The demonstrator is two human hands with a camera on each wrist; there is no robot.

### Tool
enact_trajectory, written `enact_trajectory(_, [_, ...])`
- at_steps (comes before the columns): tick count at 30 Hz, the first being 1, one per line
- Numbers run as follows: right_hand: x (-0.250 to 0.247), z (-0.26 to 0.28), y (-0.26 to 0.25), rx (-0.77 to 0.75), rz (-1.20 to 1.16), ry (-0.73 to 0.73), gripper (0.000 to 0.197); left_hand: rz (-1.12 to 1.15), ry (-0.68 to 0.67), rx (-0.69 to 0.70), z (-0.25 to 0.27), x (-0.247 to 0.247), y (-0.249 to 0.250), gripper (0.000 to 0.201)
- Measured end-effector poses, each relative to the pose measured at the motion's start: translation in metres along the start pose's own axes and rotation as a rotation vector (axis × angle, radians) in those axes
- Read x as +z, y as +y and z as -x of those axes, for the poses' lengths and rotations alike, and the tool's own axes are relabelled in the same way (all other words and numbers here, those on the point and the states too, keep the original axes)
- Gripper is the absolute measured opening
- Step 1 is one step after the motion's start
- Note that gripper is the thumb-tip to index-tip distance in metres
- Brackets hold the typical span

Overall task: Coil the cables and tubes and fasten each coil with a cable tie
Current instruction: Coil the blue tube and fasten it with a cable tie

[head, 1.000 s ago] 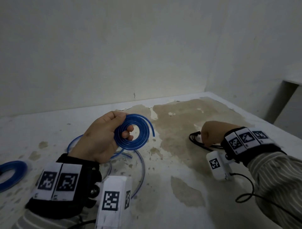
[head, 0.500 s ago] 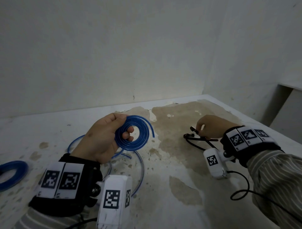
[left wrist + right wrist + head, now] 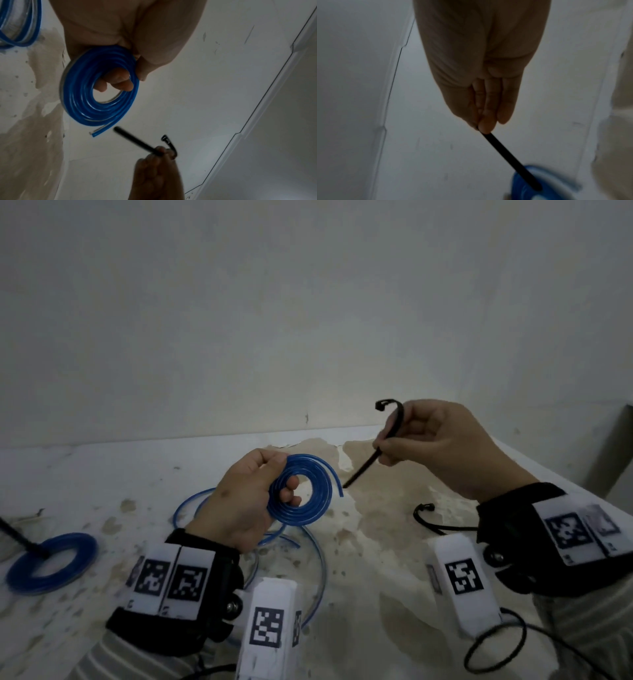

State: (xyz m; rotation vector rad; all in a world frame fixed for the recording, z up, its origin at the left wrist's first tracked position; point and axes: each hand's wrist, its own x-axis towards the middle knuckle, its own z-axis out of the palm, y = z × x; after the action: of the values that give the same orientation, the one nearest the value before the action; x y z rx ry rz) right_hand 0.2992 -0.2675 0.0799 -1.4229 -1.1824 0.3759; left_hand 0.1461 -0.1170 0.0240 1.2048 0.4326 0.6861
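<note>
Nearest me loose blue tubing (image 3: 317,563) lies uncoiled on the table (image 3: 394,594), the left hand (image 3: 239,505) grips an untied blue coil (image 3: 301,491), the right hand (image 3: 435,446) pinches a black cable tie (image 3: 363,470), and one coil (image 3: 51,563) at far left seems already tied.

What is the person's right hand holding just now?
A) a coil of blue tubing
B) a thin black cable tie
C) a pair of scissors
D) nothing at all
B: the right hand pinches a thin black cable tie and points its free end at the coil of blue plastic tubing that the left hand grips.
</note>
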Motion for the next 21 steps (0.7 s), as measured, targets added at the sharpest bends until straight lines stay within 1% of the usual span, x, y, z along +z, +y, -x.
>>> enact_trajectory(1, [0.01, 0.0, -0.007, -0.041, -0.081, -0.035, 0.013, 0.007, 0.011, 0.008, 0.001, 0.0, 0.001, 0.02])
enact_trajectory(2, [0.018, 0.0, -0.012, -0.075, -0.113, -0.065, 0.013, 0.012, 0.021, 0.018, 0.001, 0.0, 0.002, 0.019])
enact_trajectory(4, [0.033, -0.004, -0.013, -0.118, -0.044, -0.087, 0.017, 0.023, 0.026, 0.044, 0.003, 0.0, 0.004, 0.019])
enact_trajectory(6, [0.045, -0.009, -0.006, -0.188, 0.205, -0.071, 0.022, 0.042, 0.014, 0.067, 0.005, 0.001, 0.008, 0.02])
enact_trajectory(8, [0.056, -0.012, 0.004, -0.294, 0.485, -0.042, 0.024, 0.056, -0.007, 0.079, 0.007, 0.002, 0.011, 0.02])
enact_trajectory(9, [0.06, -0.013, 0.008, -0.344, 0.556, -0.024, 0.024, 0.059, -0.015, 0.083, 0.008, 0.002, 0.013, 0.02])
enact_trajectory(15, [0.082, -0.018, 0.024, -0.533, 0.621, 0.09, 0.01, 0.045, -0.001, 0.123, 0.009, 0.001, 0.016, 0.021])
enact_trajectory(18, [0.085, -0.019, 0.028, -0.567, 0.631, 0.149, 0.01, 0.023, 0.005, 0.121, 0.01, 0.001, 0.017, 0.022])
enact_trajectory(21, [0.091, -0.017, 0.031, -0.592, 0.607, 0.202, 0.012, -0.003, 0.041, 0.097, 0.01, -0.001, 0.018, 0.024])
